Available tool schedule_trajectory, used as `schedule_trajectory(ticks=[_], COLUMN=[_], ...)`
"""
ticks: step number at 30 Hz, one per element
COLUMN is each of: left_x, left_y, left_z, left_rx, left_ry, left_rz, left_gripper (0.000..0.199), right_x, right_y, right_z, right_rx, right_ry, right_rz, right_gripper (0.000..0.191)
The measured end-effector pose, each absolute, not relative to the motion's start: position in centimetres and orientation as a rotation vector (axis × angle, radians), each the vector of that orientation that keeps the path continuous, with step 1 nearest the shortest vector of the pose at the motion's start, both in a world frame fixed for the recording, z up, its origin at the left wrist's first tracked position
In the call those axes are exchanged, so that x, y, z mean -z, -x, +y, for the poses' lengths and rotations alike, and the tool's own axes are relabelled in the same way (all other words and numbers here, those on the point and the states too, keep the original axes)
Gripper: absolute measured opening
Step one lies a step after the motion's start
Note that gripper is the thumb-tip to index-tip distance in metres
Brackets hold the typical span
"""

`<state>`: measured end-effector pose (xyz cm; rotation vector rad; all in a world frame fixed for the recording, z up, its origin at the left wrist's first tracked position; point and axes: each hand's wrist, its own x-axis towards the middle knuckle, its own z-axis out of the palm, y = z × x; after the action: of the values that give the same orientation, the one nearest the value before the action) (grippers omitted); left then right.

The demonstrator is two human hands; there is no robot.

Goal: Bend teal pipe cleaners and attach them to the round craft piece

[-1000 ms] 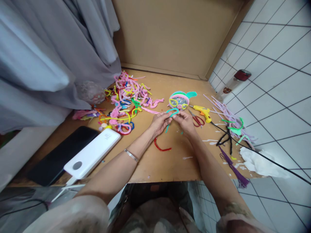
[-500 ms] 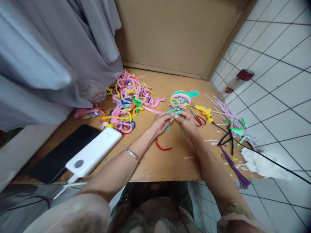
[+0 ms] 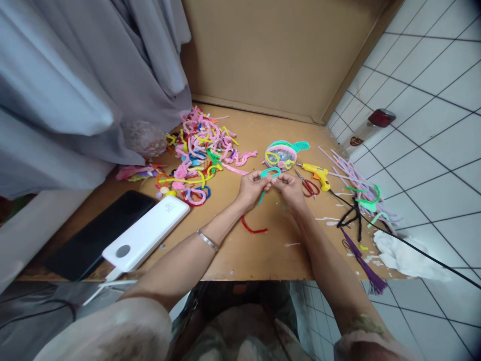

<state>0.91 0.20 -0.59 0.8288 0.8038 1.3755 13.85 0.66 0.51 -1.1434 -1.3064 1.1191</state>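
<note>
A bent teal pipe cleaner [image 3: 271, 170] is pinched between both hands over the middle of the table. My left hand [image 3: 251, 190] grips it from the left, and a loose end hangs below the fingers. My right hand [image 3: 288, 189] closes on its other side, fingertips almost touching the left ones. Just beyond the hands stands a round clear piece [image 3: 280, 155] trimmed with pink, green and yellow pipe cleaners. A curved red pipe cleaner [image 3: 252, 228] lies nearer to me. Red-handled scissors [image 3: 310, 187] rest right of my right hand.
A yellow glue gun [image 3: 317, 175] with a black cord lies at the right, near lilac pipe cleaners [image 3: 347, 173], a purple tassel [image 3: 364, 265] and white tissue [image 3: 402, 253]. Tangled pipe cleaners [image 3: 206, 135] fill the back left. A white power bank [image 3: 146, 233] and black phone [image 3: 101, 235] lie front left.
Both hands stay together on the teal pipe cleaner, with the fingertips slightly closer together. The whole view has shifted a little; the things on the table have not moved.
</note>
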Motion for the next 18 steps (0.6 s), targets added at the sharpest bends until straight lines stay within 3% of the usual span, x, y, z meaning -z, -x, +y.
schedule_trajectory(ticks=[9, 18], left_x=[0.5, 0.4], left_y=[-0.5, -0.8], left_z=[0.4, 0.1], left_rx=[-1.389, -1.425], left_ry=[-0.859, -0.859], left_rz=[0.821, 0.849], left_gripper=[0.035, 0.033], right_x=[-1.6, -1.5], right_y=[-13.4, -12.7], right_z=[0.0, -0.4], right_rx=[-1.096, -1.059], right_ry=[1.162, 1.158], right_rz=[-1.291, -1.28], right_gripper=[0.021, 0.027])
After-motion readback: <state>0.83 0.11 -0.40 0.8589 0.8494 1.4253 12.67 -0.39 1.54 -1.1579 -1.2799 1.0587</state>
